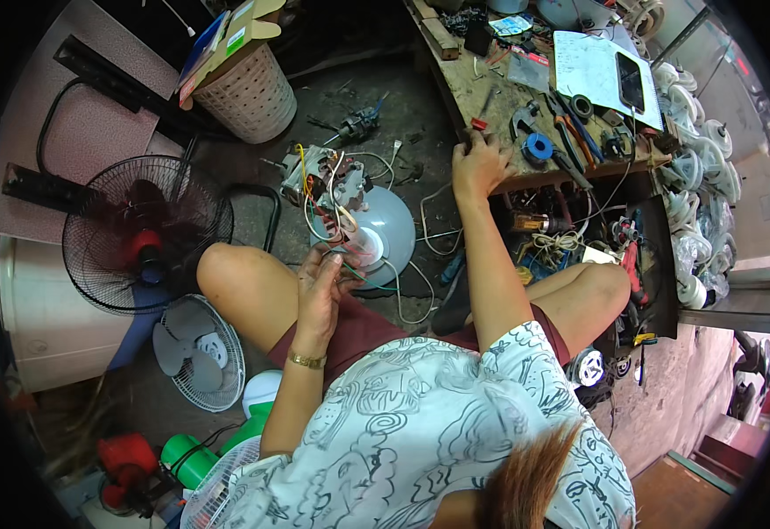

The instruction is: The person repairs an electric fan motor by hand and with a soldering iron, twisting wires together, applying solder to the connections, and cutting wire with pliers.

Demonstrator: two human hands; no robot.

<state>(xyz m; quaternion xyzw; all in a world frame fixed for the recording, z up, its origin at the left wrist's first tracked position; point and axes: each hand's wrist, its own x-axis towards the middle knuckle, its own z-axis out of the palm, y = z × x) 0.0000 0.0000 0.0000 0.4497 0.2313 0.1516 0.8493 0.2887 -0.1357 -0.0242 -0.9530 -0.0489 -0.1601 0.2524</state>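
1. Left hand [321, 286]: fingers curled around coloured wires [349, 264] of the fan motor [332, 181] on the floor, between the knees.
2. Right hand [480, 163]: stretched out, resting half-clenched on the worktop [464, 88] edge.

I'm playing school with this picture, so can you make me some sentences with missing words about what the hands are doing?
1. The left hand holds the coloured ____ of the fan motor.
2. The right hand reaches up to the edge of the wooden ____.
3. The black standing fan has ____ blades.
4. The left wrist wears a gold ____.

Missing words: wires; workbench; red; bracelet
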